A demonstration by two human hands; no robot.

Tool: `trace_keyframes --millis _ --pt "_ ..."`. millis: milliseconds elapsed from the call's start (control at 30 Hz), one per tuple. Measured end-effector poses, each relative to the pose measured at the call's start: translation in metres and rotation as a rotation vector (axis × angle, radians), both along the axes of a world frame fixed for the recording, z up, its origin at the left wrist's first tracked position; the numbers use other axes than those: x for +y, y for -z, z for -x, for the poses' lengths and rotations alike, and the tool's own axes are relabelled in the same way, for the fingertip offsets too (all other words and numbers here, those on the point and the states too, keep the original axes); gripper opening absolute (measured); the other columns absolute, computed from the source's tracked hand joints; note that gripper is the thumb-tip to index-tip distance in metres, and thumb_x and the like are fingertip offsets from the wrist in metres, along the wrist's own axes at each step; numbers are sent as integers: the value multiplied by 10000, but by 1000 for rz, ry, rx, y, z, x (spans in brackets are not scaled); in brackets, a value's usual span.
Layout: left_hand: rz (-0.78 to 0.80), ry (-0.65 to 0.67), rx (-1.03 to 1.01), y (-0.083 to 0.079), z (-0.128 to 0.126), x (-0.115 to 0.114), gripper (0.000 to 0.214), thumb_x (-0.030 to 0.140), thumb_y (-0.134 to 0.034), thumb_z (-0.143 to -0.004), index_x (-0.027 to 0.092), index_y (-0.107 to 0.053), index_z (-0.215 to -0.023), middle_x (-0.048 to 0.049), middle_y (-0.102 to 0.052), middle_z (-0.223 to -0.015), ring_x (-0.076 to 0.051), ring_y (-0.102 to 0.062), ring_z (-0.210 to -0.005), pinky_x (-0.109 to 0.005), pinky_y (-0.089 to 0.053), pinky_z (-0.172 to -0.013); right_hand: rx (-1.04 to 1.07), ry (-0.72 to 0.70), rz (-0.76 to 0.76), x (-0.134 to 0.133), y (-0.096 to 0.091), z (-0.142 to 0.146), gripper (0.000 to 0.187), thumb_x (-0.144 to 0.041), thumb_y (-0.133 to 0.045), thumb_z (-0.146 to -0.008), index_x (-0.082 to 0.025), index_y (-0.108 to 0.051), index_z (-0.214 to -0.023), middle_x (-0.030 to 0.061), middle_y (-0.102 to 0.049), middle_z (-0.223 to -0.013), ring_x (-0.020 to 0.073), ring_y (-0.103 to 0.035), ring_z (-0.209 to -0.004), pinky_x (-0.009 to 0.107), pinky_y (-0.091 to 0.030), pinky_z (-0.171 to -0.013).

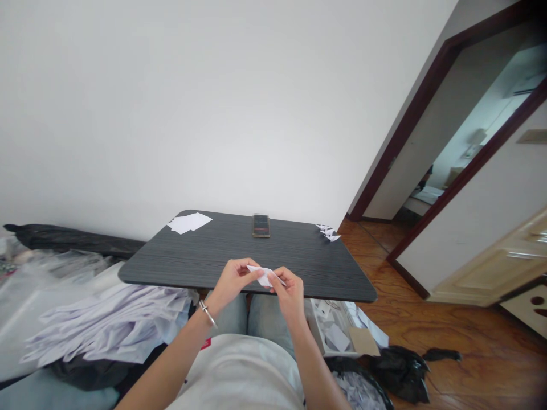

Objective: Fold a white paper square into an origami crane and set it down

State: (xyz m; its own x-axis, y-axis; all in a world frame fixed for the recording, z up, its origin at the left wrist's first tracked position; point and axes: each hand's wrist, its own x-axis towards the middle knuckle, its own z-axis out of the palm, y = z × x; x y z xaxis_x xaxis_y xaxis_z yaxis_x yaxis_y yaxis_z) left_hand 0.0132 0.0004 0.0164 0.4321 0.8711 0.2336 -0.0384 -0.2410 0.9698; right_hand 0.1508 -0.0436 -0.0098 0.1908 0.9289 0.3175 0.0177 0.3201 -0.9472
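A small piece of folded white paper (265, 277) is held just above the near edge of the dark table (205, 256). My left hand (236, 280) pinches its left end between thumb and fingers. On the other side, my right hand (288, 285) grips the right end, thumb on top. The paper has pointed ends and looks creased. Flat white paper sheets (190, 222) lie in a loose pile at the table's far left corner. Several small folded paper pieces (328, 232) sit in a row near the far right corner.
A phone (260, 225) leans upright at the table's back, near the wall. Left of the table lies a heap of white folded cloth or paper (115, 319). To the right, a white bin (318, 327) with papers stands by black plastic bags (401, 367) on the wooden floor.
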Motion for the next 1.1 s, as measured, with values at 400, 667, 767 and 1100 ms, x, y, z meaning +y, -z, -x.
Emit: trace_keyframes --millis 400,667,767,1100 --pt "-184 -145 51 -3 3 -1 207 297 -599 -714 112 -607 -621 -13 -586 -587 -112 -499 -563 -202 -369 -540 190 -68 68 10 5 0 232 -380 -624 -686 -151 -593 -665 -6 -592 -493 90 -516 -409 183 -378 -399" --pt "-47 -46 49 -1 1 2 189 281 -636 -666 102 -621 -609 -14 -616 -571 -117 -527 -548 -200 -382 -537 108 -74 36 9 6 -2 229 -358 -606 -709 -148 -583 -620 -36 -525 -463 67 -463 -400 174 -373 -404" --pt "-3 -21 31 -2 1 0 188 272 -640 -659 100 -612 -589 -11 -611 -559 -116 -531 -541 -201 -384 -539 75 -76 39 8 5 -1 229 -352 -594 -719 -148 -574 -617 -37 -518 -473 67 -457 -410 176 -370 -413" --pt "50 10 -16 3 0 1 184 261 -626 -675 100 -621 -585 -22 -623 -561 -120 -527 -547 -215 -383 -560 32 -78 -1 3 1 1 232 -315 -558 -753 -151 -530 -591 -43 -484 -492 66 -439 -436 175 -349 -428"
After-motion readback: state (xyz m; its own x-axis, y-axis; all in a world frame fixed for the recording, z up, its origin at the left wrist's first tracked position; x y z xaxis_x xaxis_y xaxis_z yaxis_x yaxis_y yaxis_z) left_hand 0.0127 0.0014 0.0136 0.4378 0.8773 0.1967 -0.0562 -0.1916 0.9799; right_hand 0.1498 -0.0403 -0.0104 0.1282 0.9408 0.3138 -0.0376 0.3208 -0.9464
